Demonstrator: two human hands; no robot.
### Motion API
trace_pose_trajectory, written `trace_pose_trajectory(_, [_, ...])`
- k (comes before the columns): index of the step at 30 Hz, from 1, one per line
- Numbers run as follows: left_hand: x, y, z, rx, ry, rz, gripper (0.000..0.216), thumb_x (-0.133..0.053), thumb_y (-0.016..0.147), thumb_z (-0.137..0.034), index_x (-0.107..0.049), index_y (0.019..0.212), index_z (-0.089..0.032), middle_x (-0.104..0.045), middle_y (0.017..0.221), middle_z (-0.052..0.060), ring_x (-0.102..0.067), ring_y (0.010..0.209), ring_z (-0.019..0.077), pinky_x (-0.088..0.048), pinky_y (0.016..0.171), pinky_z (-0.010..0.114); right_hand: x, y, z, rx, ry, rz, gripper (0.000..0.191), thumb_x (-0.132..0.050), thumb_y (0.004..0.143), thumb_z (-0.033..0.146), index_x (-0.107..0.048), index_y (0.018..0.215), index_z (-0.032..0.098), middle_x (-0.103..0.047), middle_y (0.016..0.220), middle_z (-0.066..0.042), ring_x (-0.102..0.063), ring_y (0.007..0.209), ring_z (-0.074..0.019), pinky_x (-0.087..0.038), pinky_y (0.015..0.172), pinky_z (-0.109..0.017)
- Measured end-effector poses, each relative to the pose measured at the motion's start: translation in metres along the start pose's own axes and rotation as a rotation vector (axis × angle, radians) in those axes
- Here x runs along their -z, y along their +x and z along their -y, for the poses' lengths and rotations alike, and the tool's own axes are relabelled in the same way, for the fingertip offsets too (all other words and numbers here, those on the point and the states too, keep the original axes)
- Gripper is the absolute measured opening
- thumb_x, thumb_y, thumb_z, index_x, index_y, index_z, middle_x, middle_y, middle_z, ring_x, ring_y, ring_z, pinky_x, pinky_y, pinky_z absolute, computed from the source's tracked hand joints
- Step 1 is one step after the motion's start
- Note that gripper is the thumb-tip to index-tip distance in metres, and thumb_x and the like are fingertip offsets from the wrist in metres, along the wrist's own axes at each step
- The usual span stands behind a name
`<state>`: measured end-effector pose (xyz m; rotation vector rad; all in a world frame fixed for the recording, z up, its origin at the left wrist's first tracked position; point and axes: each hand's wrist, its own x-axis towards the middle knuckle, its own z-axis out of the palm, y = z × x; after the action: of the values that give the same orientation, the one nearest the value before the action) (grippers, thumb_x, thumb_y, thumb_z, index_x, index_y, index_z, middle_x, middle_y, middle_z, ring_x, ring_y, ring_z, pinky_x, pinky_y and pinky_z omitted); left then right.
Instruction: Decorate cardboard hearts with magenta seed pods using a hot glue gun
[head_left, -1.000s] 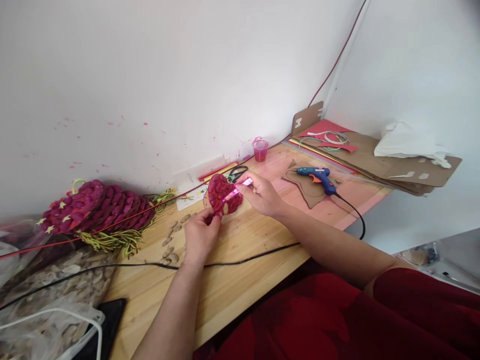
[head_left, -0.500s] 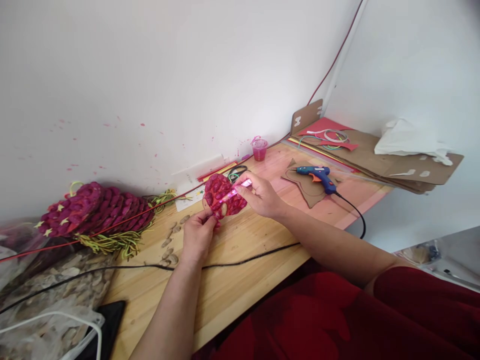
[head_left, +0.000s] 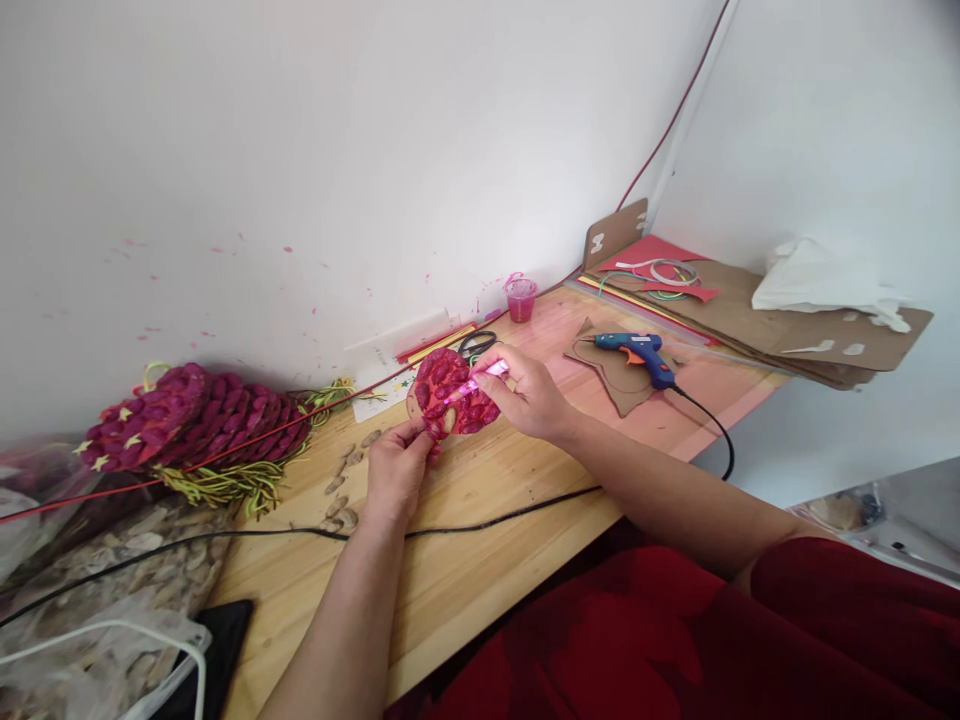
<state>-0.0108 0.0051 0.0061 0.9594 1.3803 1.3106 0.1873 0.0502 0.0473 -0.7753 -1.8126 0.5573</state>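
Note:
Between the fingers of my left hand (head_left: 403, 462) is the lower edge of a round red disc (head_left: 431, 372) covered in lumpy magenta-painted shells. One shell (head_left: 449, 420) near its lower edge is still pale tan. My right hand (head_left: 531, 392) pinches a shiny pink paintbrush (head_left: 487, 374), its tip touching the disc near the pale shell. The bristles are too small to make out clearly. Both hands are held above the wooden table (head_left: 487, 540). Several unpainted peanut shells (head_left: 346, 465) lie on the wood, left of my left hand.
A cup of pink paint (head_left: 520, 299) stands by the wall, scissors (head_left: 478, 345) nearby. A blue glue gun (head_left: 634, 355) rests on cut cardboard (head_left: 619, 390) at right. Stacked magenta discs (head_left: 187, 420) with yellow-green cords and a bag of shells (head_left: 127, 570) are at left. A black cable (head_left: 480, 522) crosses the table.
The disc and my right hand with the paintbrush have shifted slightly right in view. The brush tip has moved down and left across the disc, closer to the pale shell.

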Motion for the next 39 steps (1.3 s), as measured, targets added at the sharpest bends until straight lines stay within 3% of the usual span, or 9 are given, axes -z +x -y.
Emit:
trace_pose_trajectory(14, [0.0007, -0.0032, -0.0031, -0.117, 0.219, -0.024, 0.031, -0.075, 0.068, -0.038, -0.076, 0.088, -0.014, -0.069, 0.065, 0.001, -0.054, 0.053, 0.0124, -0.041, 0.053, 0.024, -0.0006, 0.0006, 0.0038, 0.142, -0.069, 0.017, 0.007, -0.056, 0.092, 0.024, -0.059, 0.089, 0.019, -0.064, 0.085, -0.006, -0.057, 0.083, -0.0195, -0.045, 0.078, -0.034])
trace_pose_trajectory(25, [0.0014, -0.0030, -0.0013, -0.120, 0.238, -0.019, 0.027, -0.074, 0.070, -0.036, -0.077, 0.086, -0.015, -0.067, 0.060, 0.001, -0.054, 0.052, 0.0124, -0.039, 0.051, 0.022, -0.0016, 0.0006, -0.0008, 0.092, -0.086, -0.029, 0.007, -0.057, 0.092, 0.025, -0.058, 0.089, 0.019, -0.064, 0.083, -0.004, -0.058, 0.079, -0.0181, -0.045, 0.074, -0.032])
trace_pose_trajectory(39, [-0.0014, -0.0015, 0.0021, 0.000, 0.000, -0.016, 0.031, -0.083, 0.060, -0.034, -0.076, 0.082, -0.013, -0.067, 0.061, 0.000, -0.051, 0.048, 0.0081, -0.040, 0.048, 0.020, -0.0016, -0.0010, 0.0015, 0.063, -0.076, -0.051, 0.009, -0.056, 0.093, 0.025, -0.058, 0.088, 0.019, -0.062, 0.080, -0.004, -0.058, 0.077, -0.0170, -0.044, 0.071, -0.030])
